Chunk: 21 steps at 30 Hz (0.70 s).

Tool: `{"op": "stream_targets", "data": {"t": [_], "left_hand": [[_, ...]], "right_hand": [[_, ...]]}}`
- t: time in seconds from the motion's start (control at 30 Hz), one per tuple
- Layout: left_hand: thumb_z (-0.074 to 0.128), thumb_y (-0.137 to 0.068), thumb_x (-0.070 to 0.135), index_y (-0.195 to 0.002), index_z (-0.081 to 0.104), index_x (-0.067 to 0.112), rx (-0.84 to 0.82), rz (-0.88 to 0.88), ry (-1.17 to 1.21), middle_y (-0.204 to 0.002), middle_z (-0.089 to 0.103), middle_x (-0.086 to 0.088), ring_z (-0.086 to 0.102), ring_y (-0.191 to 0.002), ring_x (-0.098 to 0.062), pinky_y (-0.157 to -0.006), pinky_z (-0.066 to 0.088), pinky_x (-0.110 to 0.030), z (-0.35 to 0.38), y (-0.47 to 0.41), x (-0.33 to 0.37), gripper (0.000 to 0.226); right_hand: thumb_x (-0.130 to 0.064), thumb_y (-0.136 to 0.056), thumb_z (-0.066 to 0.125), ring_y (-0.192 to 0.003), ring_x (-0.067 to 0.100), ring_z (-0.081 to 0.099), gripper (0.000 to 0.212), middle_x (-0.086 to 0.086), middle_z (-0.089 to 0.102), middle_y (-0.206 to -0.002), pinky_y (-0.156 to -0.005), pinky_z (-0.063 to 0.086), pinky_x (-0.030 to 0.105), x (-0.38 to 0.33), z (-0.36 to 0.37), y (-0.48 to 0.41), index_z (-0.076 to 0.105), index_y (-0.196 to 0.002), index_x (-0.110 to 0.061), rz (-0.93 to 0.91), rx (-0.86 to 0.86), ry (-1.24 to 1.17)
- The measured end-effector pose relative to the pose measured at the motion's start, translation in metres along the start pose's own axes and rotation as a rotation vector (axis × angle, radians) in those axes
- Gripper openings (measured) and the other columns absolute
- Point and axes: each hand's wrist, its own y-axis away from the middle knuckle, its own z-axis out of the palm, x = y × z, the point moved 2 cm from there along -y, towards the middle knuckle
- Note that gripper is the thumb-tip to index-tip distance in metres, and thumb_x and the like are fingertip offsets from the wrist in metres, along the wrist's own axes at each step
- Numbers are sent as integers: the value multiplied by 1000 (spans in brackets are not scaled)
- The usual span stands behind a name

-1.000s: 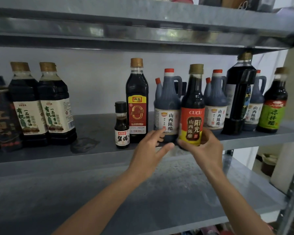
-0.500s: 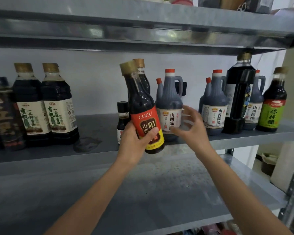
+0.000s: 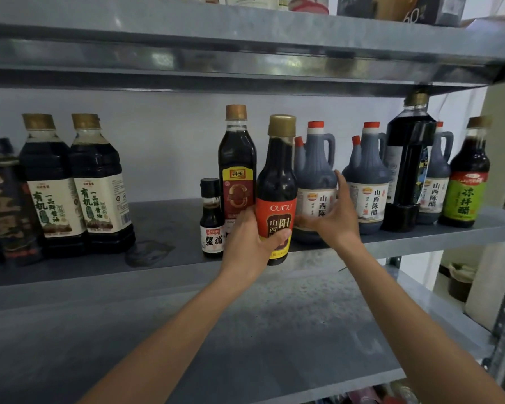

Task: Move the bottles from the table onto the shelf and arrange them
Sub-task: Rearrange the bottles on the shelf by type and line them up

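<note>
My left hand (image 3: 247,243) grips the CUCU vinegar bottle (image 3: 276,176) round its red and yellow label. This dark bottle with a gold cap stands upright at the front edge of the middle shelf (image 3: 169,220); whether its base touches the shelf I cannot tell. My right hand (image 3: 340,220) holds the lower part of a grey jug bottle with a red cap (image 3: 314,167) just right of it, thumb in front and fingers round its right side.
Left of the CUCU bottle stand a small dark bottle (image 3: 212,220) and a tall red-label bottle (image 3: 236,153). Two soy sauce bottles (image 3: 73,182) and a dark box (image 3: 0,199) are far left. More jugs (image 3: 365,182) and dark bottles (image 3: 408,158) fill the right. A lower shelf (image 3: 274,330) lies beneath.
The CUCU bottle passed from my right hand to my left, tilted, and now stands upright further right. My right hand reached in and took hold of the grey jug.
</note>
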Motion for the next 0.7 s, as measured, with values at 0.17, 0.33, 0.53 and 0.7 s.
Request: {"op": "stream_targets", "data": {"t": [0.17,0.33,0.53,0.7], "left_hand": [[71,-81,36,-128,42,15,-24,-21,9,-123,58,-3,57,-112,-20,-91,48,-36,24,-16,6,59],[66,-85,38,-125,35,13,-13,-71,-36,-121,58,-7,59,-108,-24,-83,51,-35,43,-35,3,57],[65,-87,36,-125,37,10,-8,-20,-15,-120,59,-7,60,-106,-22,-76,44,-26,53,-45,-5,54],[61,-89,36,-131,34,11,42,-31,0,-122,57,-8,59,-108,-24,-82,51,-36,61,-38,-3,56]], "right_hand": [[-31,-53,90,-131,19,43,126,-1,43,-144,-107,38,45,9,-23,-4,8,-149,-30,-2,45,155],[-48,-57,85,-129,24,38,119,6,32,-139,-95,43,42,16,-21,4,11,-149,-29,-12,198,397],[-50,-59,83,-121,24,43,103,7,41,-129,-86,44,35,26,-22,6,30,-143,-20,-68,244,403],[-46,-68,78,-118,19,42,100,8,40,-127,-88,42,30,27,-25,12,22,-147,-20,-110,196,364]]}}
